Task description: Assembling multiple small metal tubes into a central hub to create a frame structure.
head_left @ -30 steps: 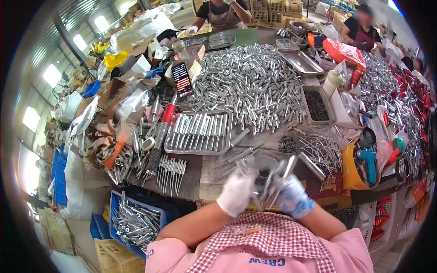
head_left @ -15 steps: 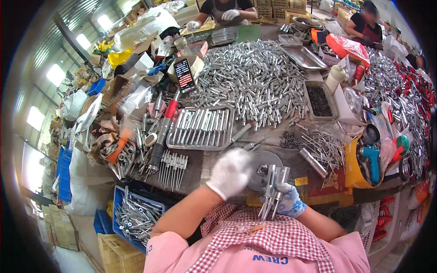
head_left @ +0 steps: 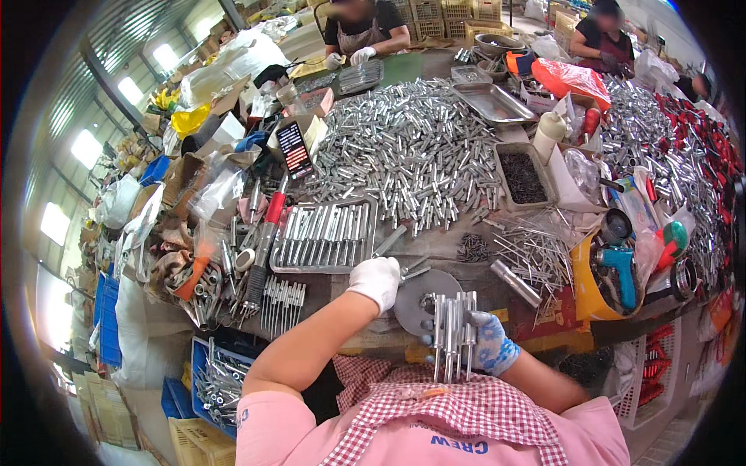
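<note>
Right hand: the right hand (head_left: 493, 342), in a white glove with blue patches, is closed around a bunch of metal tubes (head_left: 449, 330).
Bunch: the metal tubes are smooth, round and shiny, with thinner ends pointing down; they are above the front edge of the worktop (head_left: 326, 291), before the person's checked apron (head_left: 451, 396).
Left hand: the left hand (head_left: 376, 281), in a plain white cloth glove, is beside some loose grey rods (head_left: 416, 271); its fingertips are hidden, so I can't tell if it grips one.
Grey circle: a flat, dull disc (head_left: 410, 314) lies between the two hands, with small metal bits on it.
Clear tray: a see-through tray (head_left: 311, 270) with round corners holds a neat row of shiny tubes, just past the left hand.
Thin sticks: a row of thin metal pins (head_left: 283, 304) with fatter tops lies left of the left hand.
Thick pipe: one fat, shiny pipe (head_left: 515, 282) lies slanted, past the right hand.
Skinny wires: straight, thin rods (head_left: 532, 250) lie criss-cross near the pipe.
Big pile: a wide, bumpy heap of silver tubes (head_left: 404, 147) fills the middle.
Box: a bin (head_left: 536, 206) with straight sides holds tiny dark bits.
Bottle: a smooth, whitish bottle (head_left: 550, 132) stands beside the bin.
</note>
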{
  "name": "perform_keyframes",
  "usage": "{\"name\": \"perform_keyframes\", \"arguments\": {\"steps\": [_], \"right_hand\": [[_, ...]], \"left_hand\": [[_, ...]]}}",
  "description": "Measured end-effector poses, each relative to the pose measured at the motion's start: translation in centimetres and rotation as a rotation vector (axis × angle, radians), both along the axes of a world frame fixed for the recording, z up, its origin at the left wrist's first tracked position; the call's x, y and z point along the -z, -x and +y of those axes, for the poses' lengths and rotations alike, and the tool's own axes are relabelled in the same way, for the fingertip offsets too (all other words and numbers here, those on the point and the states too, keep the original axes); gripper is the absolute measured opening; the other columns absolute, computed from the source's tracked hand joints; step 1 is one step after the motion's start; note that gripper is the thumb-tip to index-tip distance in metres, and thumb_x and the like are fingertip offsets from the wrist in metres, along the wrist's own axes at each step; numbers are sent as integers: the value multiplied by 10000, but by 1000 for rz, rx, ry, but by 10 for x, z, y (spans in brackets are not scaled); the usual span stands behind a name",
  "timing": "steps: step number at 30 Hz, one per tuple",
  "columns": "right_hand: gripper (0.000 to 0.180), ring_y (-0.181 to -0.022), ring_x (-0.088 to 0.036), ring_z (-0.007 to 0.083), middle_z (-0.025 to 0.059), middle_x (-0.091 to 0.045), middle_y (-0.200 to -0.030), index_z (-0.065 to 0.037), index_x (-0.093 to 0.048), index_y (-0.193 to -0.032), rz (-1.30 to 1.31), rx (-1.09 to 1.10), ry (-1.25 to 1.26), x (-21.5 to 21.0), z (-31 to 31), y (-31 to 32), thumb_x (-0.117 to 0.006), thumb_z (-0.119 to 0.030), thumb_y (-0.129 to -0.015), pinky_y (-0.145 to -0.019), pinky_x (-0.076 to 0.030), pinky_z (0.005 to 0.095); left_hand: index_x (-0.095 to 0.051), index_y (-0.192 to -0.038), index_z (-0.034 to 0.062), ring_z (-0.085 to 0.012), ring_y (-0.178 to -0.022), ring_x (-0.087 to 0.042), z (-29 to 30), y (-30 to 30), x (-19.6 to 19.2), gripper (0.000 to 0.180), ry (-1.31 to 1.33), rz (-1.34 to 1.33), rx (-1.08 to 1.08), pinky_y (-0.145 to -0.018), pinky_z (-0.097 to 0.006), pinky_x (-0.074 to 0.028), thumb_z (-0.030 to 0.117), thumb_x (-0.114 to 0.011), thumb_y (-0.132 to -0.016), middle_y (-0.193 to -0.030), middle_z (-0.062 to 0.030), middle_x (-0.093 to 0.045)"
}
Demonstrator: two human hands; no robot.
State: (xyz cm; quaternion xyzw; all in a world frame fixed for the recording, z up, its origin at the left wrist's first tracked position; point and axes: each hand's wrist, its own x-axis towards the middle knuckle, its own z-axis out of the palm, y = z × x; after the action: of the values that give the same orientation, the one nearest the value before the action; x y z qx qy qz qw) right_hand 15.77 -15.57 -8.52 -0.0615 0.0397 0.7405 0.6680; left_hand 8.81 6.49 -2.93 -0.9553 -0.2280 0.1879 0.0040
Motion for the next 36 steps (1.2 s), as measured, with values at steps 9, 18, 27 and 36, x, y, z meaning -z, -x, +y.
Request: {"name": "perform_keyframes", "arguments": {"steps": [9,18,27,36], "right_hand": [[612,-1194,-481,358,155,-498,-1301,-128,-425,-1339,35,-18,-22,21,3,-7,-627,-342,-803,-987,-344,622],[604,-1053,-591,282,126,-577,-1182,-120,-455,-1305,-90,172,-90,32,-16,-18,-672,-311,-775,-888,-501,462],[674,-975,-623,286,129,-611,-1097,-110,-391,-1353,-95,334,-80,27,-53,-19,-672,-176,-744,-868,-499,473],[562,-938,-626,258,127,-610,-1043,-26,-445,-1253,-481,707,94,-3,-54,-27,-652,-45,-731,-819,-521,413]], "left_hand": [[-547,-952,48,-314,-839,-580,-25,21,-23,292,227,-947,691,-721,-409,-480,162,-649,-703,-947,-131,-573],[-495,-1210,19,-374,-1247,-380,-46,0,-42,578,533,-521,793,-1036,-460,-323,88,-587,-643,-1319,-190,-417],[-520,-1075,2,-314,-882,-656,36,-68,6,250,-173,-97,44,-739,-422,-526,93,-437,-858,-957,-206,-662],[-487,-1035,-33,-305,-864,-594,-75,-49,-41,280,622,-790,127,-737,-414,-483,168,-517,-844,-992,-209,-583]]}}
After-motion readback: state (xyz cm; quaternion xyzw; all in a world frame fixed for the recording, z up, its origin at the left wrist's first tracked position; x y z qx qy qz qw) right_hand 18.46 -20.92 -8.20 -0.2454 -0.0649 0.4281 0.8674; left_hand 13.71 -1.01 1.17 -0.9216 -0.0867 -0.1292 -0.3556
